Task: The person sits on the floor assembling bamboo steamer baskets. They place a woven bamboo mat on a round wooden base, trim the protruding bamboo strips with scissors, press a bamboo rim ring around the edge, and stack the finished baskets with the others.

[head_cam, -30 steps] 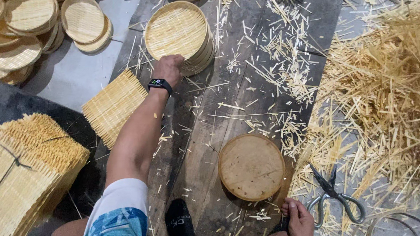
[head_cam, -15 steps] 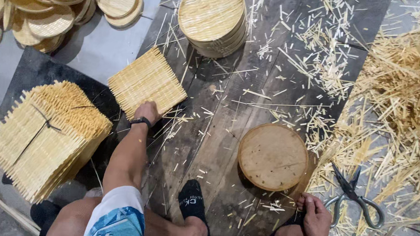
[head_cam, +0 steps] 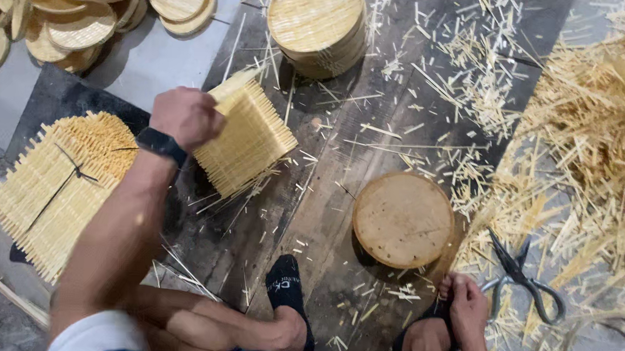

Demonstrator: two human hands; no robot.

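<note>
Floor: dark worn boards (head_cam: 367, 220) strewn with pale bamboo slivers; grey concrete shows at the upper left and along the right edge.
Left hand: left hand (head_cam: 185, 115) is closed around the upper corner of a square mat (head_cam: 247, 139), thumb side toward the person, lifting that corner off the boards.
Mat: woven from thin bamboo strips, pale yellow, tilted; its lower right edge with loose strip ends hangs just above the boards. It lies to the right of the left hand, long axis running from upper left to lower right.
Right hand: right hand (head_cam: 467, 301) rests by the right foot at the lower edge, fingers curled loosely, holding nothing that I can see.
Disc: round wooden disc (head_cam: 403, 219) lies flat near the middle of the boards, just above the right hand and well right of the mat; the right hand is the nearer one.
Shears: dark metal shears (head_cam: 522, 279) lie on the floor just right of the right hand, blades pointing up-left.
Bundle: tied stack of square mats (head_cam: 52, 185) sits at the left edge, bound with a dark cord.
Round stack: trimmed round mats (head_cam: 318, 25) are piled at the top edge of the boards; more rounds (head_cam: 87, 25) are scattered in the upper left corner.
Offcuts: big heap of bamboo trimmings (head_cam: 595, 139) fills the right side.
Labels: none visible on the goods.
</note>
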